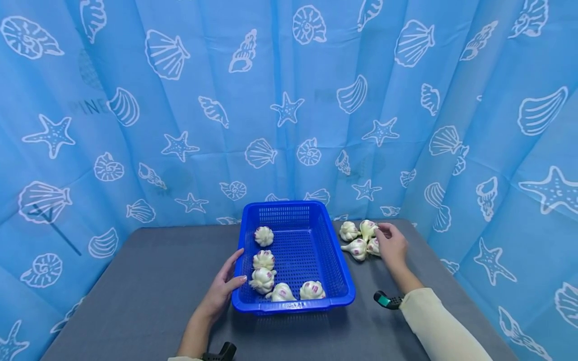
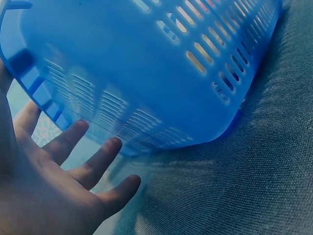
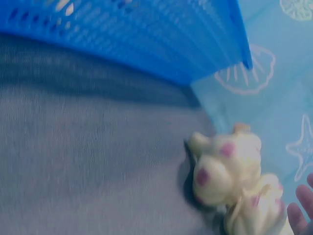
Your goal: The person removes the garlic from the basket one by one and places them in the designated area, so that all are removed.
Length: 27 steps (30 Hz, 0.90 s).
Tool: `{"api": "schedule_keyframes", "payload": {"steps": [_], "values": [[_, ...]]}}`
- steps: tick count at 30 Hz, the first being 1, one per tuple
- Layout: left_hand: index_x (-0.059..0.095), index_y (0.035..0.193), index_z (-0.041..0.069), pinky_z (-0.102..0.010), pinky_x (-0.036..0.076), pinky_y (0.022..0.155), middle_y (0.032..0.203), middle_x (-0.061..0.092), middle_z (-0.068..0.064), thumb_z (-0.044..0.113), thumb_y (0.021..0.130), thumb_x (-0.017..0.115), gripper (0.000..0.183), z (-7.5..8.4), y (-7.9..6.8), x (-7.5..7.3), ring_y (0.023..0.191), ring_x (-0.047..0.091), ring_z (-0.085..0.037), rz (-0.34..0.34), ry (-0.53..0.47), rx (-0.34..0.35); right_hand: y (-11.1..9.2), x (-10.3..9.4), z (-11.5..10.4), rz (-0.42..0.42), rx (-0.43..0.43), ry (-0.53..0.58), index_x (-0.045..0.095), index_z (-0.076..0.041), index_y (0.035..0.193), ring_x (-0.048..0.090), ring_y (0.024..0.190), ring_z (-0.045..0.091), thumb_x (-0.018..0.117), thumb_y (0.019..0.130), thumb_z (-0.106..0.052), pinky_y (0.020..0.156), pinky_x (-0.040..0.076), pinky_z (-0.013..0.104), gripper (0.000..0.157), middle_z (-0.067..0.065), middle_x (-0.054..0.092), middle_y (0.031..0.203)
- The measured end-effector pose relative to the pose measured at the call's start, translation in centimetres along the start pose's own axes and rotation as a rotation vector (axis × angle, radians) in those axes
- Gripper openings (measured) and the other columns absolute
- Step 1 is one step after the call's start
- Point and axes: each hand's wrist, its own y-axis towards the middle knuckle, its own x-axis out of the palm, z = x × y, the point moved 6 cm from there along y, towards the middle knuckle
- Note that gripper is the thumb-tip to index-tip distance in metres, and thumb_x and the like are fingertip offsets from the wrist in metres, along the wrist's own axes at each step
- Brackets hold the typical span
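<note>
A blue plastic basket (image 1: pixel 336 271) with slotted walls holds several garlic bulbs (image 1: pixel 264 235) along its left side and front. My left hand (image 1: pixel 221 288) is at its left rim, thumb and index finger resting over the edge. In the left wrist view, the other fingers (image 2: pixel 100 164) of this hand spread out beside the basket wall (image 2: pixel 122 73). To the right of the basket, several more bulbs (image 1: pixel 356 249) lie clustered. My right hand (image 1: pixel 394 245) is at this cluster, its fingertips (image 3: pixel 296 215) right beside a bulb (image 3: pixel 259 208) in the right wrist view.
A grey cloth-covered table (image 1: pixel 149 291) lies under everything. Behind it hangs a blue curtain (image 1: pixel 289 165) printed with white shells and starfish, close to the table's back edge. A black wrist strap (image 1: pixel 388 301) sticks out by the right sleeve.
</note>
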Motion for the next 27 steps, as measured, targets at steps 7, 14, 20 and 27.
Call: {"api": "schedule_keyframes", "payload": {"steps": [7,14,20,27], "values": [[0.030,0.151,0.032,-0.062,0.033,0.104,0.157,0.021,-0.017,0.017,0.097,0.056,0.062,-0.1,-0.1,-0.1,0.137,0.030,-0.045,0.005,0.006,-0.009,0.1,1.2,-2.5,-0.021,0.017,0.074,0.064,-0.002,0.118,0.063,0.097,0.024,0.060,0.097,-0.020,0.072,0.051,0.031,0.029,0.017,0.065,0.112],[0.028,0.153,0.029,-0.062,0.032,0.104,0.157,0.020,-0.018,0.017,0.097,0.055,0.063,0.2,-0.1,0.0,0.138,0.029,-0.044,-0.007,0.006,-0.004,0.6,2.8,-5.7,-0.071,-0.014,0.168,0.064,-0.001,0.117,0.062,0.070,-0.001,0.059,0.097,-0.015,0.065,0.053,0.022,0.026,0.016,0.066,0.110],[0.028,0.153,0.028,-0.062,0.032,0.104,0.157,0.021,-0.018,0.018,0.096,0.056,0.063,0.4,-0.1,0.0,0.137,0.029,-0.044,-0.003,0.009,0.000,0.7,4.3,-8.3,-0.115,-0.058,0.197,0.065,-0.002,0.115,0.068,0.076,0.019,0.061,0.095,-0.015,0.066,0.055,0.025,0.024,0.013,0.066,0.109],[0.028,0.152,0.030,-0.061,0.032,0.105,0.157,0.021,-0.017,0.018,0.096,0.056,0.064,0.3,-0.1,0.0,0.138,0.030,-0.043,-0.011,0.012,0.000,0.2,6.2,-10.8,-0.177,-0.072,0.239,0.065,0.001,0.115,0.068,0.082,0.034,0.061,0.094,-0.010,0.070,0.057,0.032,0.024,0.017,0.066,0.109]]}}
